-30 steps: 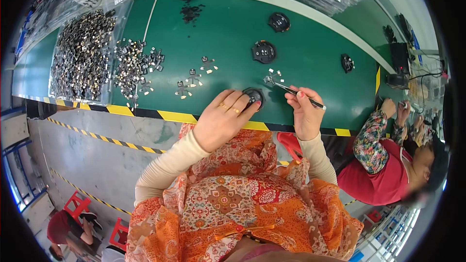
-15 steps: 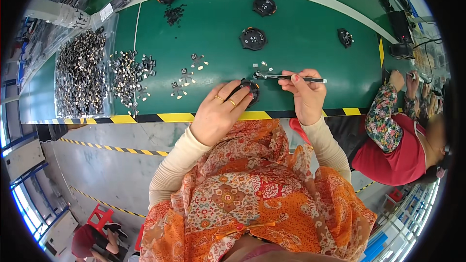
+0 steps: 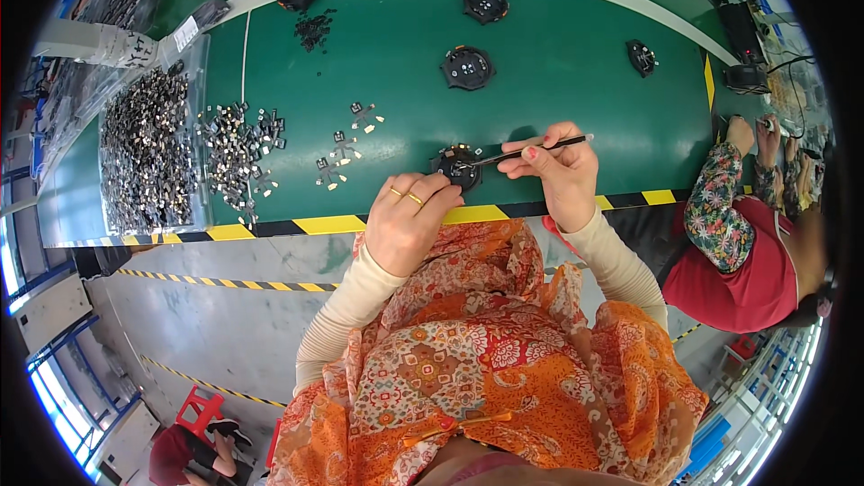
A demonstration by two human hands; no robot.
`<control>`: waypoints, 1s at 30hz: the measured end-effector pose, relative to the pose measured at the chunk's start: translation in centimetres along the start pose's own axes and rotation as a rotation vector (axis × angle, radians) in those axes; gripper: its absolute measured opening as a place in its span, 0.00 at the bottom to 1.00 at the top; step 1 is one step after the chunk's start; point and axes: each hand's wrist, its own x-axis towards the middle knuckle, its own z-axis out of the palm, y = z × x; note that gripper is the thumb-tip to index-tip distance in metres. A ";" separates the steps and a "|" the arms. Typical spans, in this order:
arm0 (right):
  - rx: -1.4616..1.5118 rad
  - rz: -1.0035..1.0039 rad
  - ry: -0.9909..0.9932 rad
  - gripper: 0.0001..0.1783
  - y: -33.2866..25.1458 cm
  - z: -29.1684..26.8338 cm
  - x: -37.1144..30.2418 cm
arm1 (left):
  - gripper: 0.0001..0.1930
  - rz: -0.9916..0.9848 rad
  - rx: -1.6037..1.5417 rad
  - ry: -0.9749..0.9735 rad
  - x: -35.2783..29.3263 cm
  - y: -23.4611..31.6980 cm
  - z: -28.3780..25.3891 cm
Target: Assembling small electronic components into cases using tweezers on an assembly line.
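Observation:
A round black watch case (image 3: 458, 173) lies near the table's front edge, its open inside facing up. The fingers of my left hand (image 3: 409, 220), with two gold-coloured rings, close on its near left rim. Pinched in my right hand (image 3: 562, 175) is a pair of tweezers (image 3: 545, 147), held at a low slant from the right. Their tips reach into the watch case; whether they grip a small part there is too small to tell. Several small flex-cable parts (image 3: 344, 146) lie spread out to the left of the case.
At left stand a clear tray (image 3: 203, 139) full of small parts and a loose heap (image 3: 236, 148) beside it. More watch cases (image 3: 468, 67) sit farther back, one (image 3: 643, 58) at right. Black bits (image 3: 314, 31) lie far left. A co-worker's hand (image 3: 740, 135) works at right.
The tweezers' tips have moved from the table beyond the watch case to inside it. My left fingers have drawn back from across the case to its near rim. The view has shifted slightly.

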 end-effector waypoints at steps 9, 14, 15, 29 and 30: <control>-0.008 0.065 -0.003 0.07 -0.4 -0.2 0.5 | 0.14 0.008 0.008 0.007 -0.2 -0.3 0.3; -0.033 0.051 -0.008 0.07 -0.3 0.1 0.5 | 0.14 0.012 0.013 0.014 -0.2 -0.1 0.2; -0.035 0.057 -0.001 0.07 -0.3 0.1 0.5 | 0.14 0.012 0.016 0.017 -0.2 -0.1 0.2; -0.326 -0.214 0.061 0.11 -2.5 1.7 1.0 | 0.15 0.097 0.175 -0.153 -0.1 -0.2 -0.7; -0.710 -0.352 -0.074 0.15 -3.5 1.7 0.7 | 0.15 0.090 0.178 -0.162 -0.1 -0.1 -0.8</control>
